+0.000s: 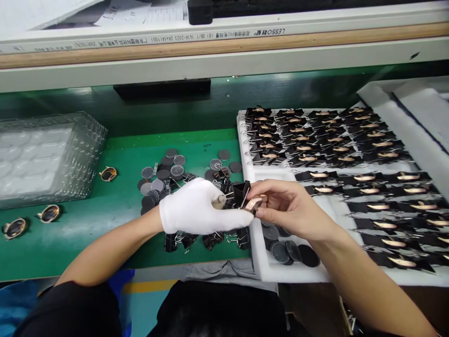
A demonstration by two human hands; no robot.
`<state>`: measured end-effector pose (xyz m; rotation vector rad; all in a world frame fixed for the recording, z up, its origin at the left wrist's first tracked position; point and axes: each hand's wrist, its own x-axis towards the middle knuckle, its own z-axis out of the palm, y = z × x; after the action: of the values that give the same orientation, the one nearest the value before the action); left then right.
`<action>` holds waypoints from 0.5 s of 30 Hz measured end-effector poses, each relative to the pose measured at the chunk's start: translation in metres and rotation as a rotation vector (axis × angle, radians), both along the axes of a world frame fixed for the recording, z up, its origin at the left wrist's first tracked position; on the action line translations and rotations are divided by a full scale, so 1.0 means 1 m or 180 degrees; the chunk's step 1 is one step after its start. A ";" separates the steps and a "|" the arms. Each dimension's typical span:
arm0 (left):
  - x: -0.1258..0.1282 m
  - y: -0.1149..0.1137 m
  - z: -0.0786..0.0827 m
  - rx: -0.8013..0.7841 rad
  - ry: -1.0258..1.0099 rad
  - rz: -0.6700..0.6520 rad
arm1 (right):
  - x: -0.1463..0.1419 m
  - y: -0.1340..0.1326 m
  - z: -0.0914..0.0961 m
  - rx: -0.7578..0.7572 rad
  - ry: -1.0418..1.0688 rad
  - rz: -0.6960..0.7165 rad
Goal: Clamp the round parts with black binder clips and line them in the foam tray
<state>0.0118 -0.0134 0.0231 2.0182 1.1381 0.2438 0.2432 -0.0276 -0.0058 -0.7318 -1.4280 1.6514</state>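
Note:
My left hand (196, 206), in a white glove, and my bare right hand (286, 206) meet above the front edge of the white foam tray. Between their fingertips is a gold watch case (253, 204), pinched by both. A black binder clip (240, 191) with wire handles sits against the case by my right index finger; whether it grips the case is unclear. More binder clips (170, 242) lie on the green bench around and below my left hand. Grey and clear round discs (163, 174) are scattered beyond it.
The white foam tray (264, 270) at right bears rows of clipped gold watch cases (365, 178) and loose discs (280, 252). Several watch cases (49, 213) lie at left on the bench (87, 243). Stacked clear plastic trays (80, 154) stand behind them. A shelf edge (210, 65) crosses the back.

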 end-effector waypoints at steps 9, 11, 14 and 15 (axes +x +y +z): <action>0.001 -0.003 -0.005 0.1082 0.0415 -0.0086 | -0.001 0.000 0.001 -0.0180 0.0009 0.0222; 0.000 -0.003 -0.004 0.0897 0.0387 -0.0142 | 0.002 0.001 0.001 -0.0191 -0.0028 0.0220; -0.001 -0.002 -0.004 0.0540 0.0224 -0.0129 | 0.008 0.005 0.002 -0.0294 0.0092 -0.0131; -0.002 -0.002 -0.004 0.0471 0.0173 -0.0129 | 0.009 0.006 0.003 -0.0402 0.0194 -0.0323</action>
<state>0.0103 -0.0154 0.0188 2.1874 1.1403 0.2607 0.2520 -0.0212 -0.0030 -0.8045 -1.2326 1.6817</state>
